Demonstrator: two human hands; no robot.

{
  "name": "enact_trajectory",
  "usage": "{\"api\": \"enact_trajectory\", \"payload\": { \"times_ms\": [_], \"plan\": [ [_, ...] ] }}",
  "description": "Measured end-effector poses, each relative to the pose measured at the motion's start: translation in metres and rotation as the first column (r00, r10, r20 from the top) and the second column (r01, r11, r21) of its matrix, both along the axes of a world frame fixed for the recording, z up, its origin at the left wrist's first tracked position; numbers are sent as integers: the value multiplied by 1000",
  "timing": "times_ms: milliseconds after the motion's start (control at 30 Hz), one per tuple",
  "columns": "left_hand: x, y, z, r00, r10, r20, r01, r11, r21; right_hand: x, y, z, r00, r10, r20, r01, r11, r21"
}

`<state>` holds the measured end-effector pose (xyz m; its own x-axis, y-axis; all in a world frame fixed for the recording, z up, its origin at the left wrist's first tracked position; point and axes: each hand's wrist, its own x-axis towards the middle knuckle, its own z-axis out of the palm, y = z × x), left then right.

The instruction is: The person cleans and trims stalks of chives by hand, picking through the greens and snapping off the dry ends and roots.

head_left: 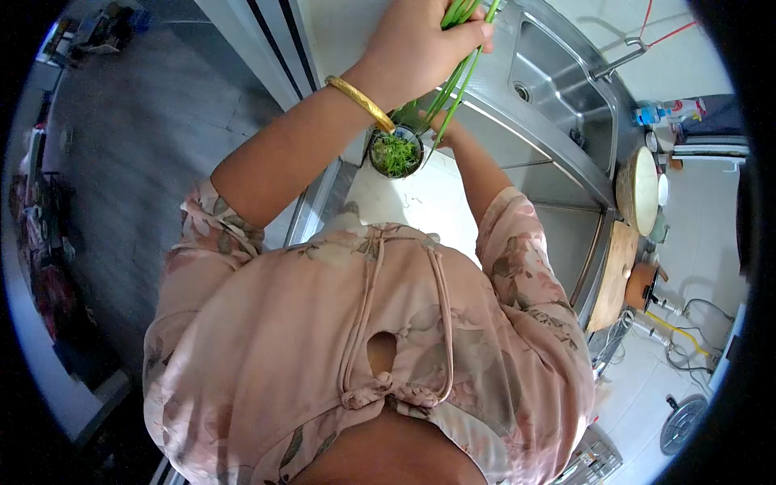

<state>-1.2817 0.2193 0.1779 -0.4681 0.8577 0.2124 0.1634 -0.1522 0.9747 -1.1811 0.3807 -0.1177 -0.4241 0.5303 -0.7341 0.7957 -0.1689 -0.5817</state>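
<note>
My left hand [432,40], with a gold bracelet [361,103] on the wrist, is closed around a bunch of long green stalks [461,89] that look like scallions. They slant down from my fist toward a round, dark-rimmed bin [419,166]. Green trimmings [396,155] fill the bin's opening. Lower down, my right hand [443,128] is beside the stalks' lower ends. Its fingers are mostly hidden behind the greens, so their grip does not show.
A steel sink [558,73] with a tap [622,58] is set in the counter on the right. Along it are a large bowl [638,191], a wooden board [612,275] and a brown pot [641,284]. A door frame [271,48] stands left of my hands.
</note>
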Motion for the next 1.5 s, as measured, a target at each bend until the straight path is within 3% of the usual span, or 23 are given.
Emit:
{"api": "enact_trajectory", "payload": {
  "times_ms": [67, 167, 233, 267, 400, 467, 533, 600, 733, 833, 867, 933, 1000, 1167, 1200, 1300, 1500],
  "plan": [
    [0, -2, 1, 1000, -10, 27, 11, 999, -43, -5, 10, -3, 993, 112, 25, -114, 989, 95],
    [-2, 10, -28, 996, -82, -36, 86, 985, 148, -9, 14, 9, 995, 77, -58, -71, 992, 108],
    [-2, 8, -23, 994, -106, 25, 103, 990, 96, -15, 56, -64, 955, 233, -185, -159, 925, 344],
    [-1, 9, -23, 993, -109, 41, 105, 990, 94, -14, 69, -76, 911, 376, -167, -250, 828, 501],
    [2, 16, -28, 976, -154, 154, 129, 978, 163, -10, 50, -27, 921, 389, 13, -293, 671, 681],
    [5, 16, -23, 978, -146, 148, 129, 985, 116, -6, 34, 14, 915, 402, 45, -307, 618, 724],
    [5, 17, -19, 980, -143, 138, 131, 987, 97, -10, 29, 20, 895, 399, -200, -161, 707, 689],
    [8, 21, -21, 977, -147, 156, 129, 984, 120, 5, 10, 62, 901, 432, 38, -283, 520, 806],
    [13, 32, -27, 969, -151, 195, 124, 982, 142, 9, 2, 97, 862, 467, 197, -426, 457, 781],
    [23, 38, -23, 960, -153, 234, 128, 985, 118, 16, 1, 119, 912, 391, 122, -318, 489, 813],
    [28, 40, -21, 956, -154, 249, 130, 986, 107, 18, 20, 88, 891, 447, -74, -153, 450, 880],
    [43, 44, -19, 908, -196, 370, 156, 978, 134, 16, 21, 71, 807, 525, -270, 107, 319, 942],
    [60, 49, -15, 855, -241, 460, 184, 969, 165, 32, 19, 71, 759, 495, -423, 260, 364, 894],
    [136, 67, -3, 694, -354, 627, 266, 935, 233, 149, -29, 156, 777, -20, -630, 428, 749, 505],
    [156, 70, 1, 666, -331, 668, 278, 942, 189, 177, -30, 151, 606, -132, -784, 513, 819, 258],
    [225, 81, 1, 580, -387, 717, 369, 909, 192, 293, -75, 176, 400, -483, -779, 623, 767, -155],
    [404, 97, -8, 367, -462, 808, 568, 799, 199, 527, -172, 164, 10, -734, -679, 679, 503, -535]
  ]
}}
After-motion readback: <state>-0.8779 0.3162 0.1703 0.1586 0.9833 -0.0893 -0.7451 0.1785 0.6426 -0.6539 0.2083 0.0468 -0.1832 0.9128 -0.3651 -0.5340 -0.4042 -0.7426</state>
